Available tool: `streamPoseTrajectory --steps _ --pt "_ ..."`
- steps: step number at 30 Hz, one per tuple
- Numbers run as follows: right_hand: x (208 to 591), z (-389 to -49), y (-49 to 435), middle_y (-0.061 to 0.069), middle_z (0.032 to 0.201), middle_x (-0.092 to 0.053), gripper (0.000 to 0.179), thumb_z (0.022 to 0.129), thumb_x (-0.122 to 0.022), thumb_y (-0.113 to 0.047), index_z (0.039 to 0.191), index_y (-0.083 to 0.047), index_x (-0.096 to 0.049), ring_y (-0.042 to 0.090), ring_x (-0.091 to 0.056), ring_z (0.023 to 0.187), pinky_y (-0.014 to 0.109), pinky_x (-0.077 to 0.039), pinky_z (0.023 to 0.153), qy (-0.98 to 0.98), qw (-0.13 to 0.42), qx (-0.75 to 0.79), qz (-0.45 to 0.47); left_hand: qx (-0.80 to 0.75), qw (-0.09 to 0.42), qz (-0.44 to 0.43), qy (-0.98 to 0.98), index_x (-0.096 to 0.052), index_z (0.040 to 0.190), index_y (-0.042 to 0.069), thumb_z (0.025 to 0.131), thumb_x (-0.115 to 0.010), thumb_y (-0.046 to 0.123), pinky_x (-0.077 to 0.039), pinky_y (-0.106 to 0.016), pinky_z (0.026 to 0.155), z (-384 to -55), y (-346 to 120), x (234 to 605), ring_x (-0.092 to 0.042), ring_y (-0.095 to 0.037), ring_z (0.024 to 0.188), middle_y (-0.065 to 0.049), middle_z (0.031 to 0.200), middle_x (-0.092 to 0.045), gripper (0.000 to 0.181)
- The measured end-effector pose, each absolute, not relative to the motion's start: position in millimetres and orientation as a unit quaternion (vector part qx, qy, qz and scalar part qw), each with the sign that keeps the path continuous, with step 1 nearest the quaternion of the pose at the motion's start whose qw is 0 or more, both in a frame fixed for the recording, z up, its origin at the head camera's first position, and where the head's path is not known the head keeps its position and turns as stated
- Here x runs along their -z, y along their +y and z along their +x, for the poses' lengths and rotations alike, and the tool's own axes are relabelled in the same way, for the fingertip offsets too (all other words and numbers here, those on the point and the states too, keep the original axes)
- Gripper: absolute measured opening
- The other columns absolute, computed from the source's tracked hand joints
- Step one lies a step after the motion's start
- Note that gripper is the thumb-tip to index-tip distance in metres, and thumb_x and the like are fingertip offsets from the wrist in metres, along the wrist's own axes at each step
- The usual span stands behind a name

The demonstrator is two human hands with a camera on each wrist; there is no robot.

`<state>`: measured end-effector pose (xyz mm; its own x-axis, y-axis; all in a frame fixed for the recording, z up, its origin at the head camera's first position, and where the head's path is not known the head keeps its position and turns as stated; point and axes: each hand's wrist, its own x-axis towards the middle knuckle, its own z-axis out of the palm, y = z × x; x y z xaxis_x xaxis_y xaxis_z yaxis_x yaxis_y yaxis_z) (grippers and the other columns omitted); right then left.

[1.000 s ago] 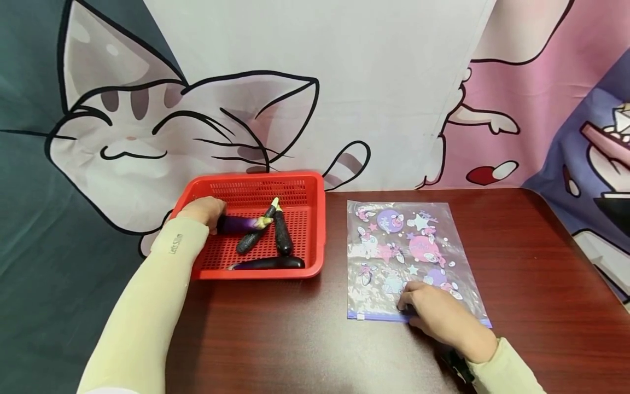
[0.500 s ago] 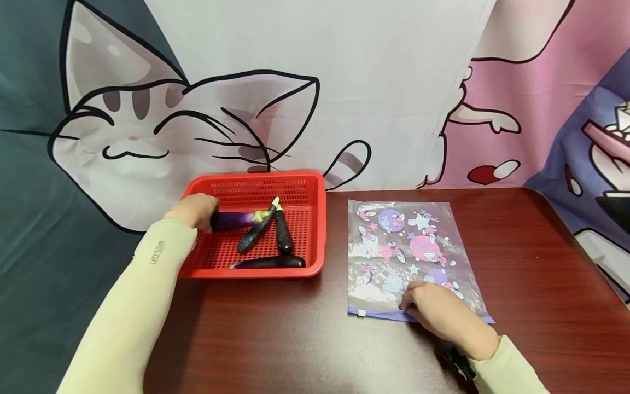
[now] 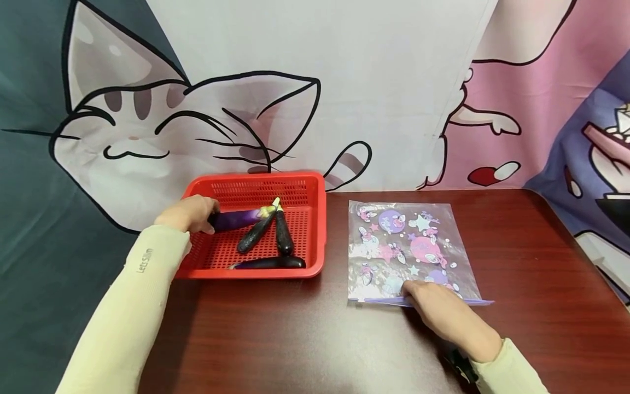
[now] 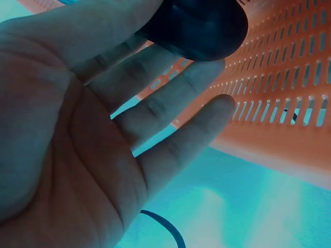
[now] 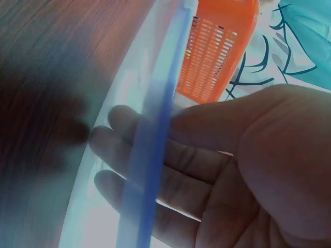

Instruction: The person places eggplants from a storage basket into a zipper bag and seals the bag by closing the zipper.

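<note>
My left hand (image 3: 188,213) holds the blunt dark end of a purple eggplant (image 3: 238,219) inside the red basket (image 3: 321,241). In the left wrist view, thumb and fingertips are on the eggplant's end (image 4: 207,28), while the little finger stands off it. The eggplant's pale stem end lies over one of the smaller dark eggplants (image 3: 254,236). My right hand (image 3: 445,314) pinches the near edge of a clear printed zip bag (image 3: 389,262). Up close, the bag's purple zip strip (image 5: 147,150) passes between thumb and fingers, and fingertips show through the plastic.
Two more dark eggplants, one slanting (image 3: 284,235) and one along the basket's front wall (image 3: 275,263), lie in the basket. The basket stands at the back left of the brown wooden table (image 3: 275,334), against a cartoon-printed cloth (image 3: 394,98).
My left hand has shifted a little left with the eggplant, whose stem end now rests higher, near the other stems. My right hand has raised the bag's zip edge off the table.
</note>
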<state>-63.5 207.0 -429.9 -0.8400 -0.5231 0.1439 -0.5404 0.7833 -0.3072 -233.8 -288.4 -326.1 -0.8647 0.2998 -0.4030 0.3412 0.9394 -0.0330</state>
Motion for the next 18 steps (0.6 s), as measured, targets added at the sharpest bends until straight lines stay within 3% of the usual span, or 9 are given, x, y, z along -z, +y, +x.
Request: streamPoseTrajectory --steps 10,18 --pt "429 -65 204 -0.015 0.065 -0.036 0.029 0.09 -0.061 0.004 0.082 -0.02 -0.048 0.005 -0.038 0.056 0.025 -0.037 0.05 -0.941 0.044 -0.186 0.278 0.014 0.156 0.186 0.97 -0.06 0.122 -0.007 0.081 -0.083 0.012 -0.047 -0.055 0.095 -224 -285 319 -0.061 -0.046 0.109 -0.027 0.113 -0.066 0.051" --pt "428 -68 205 -0.016 0.075 -0.051 0.03 0.085 -0.072 0.003 0.081 -0.023 -0.058 0.002 -0.05 0.067 0.028 -0.046 0.057 -0.934 0.05 -0.196 0.295 -0.019 0.137 0.161 0.977 -0.06 0.127 -0.004 0.084 -0.081 0.012 -0.045 -0.059 0.097 -208 -275 310 -0.061 -0.043 0.11 -0.029 0.117 -0.064 0.05"
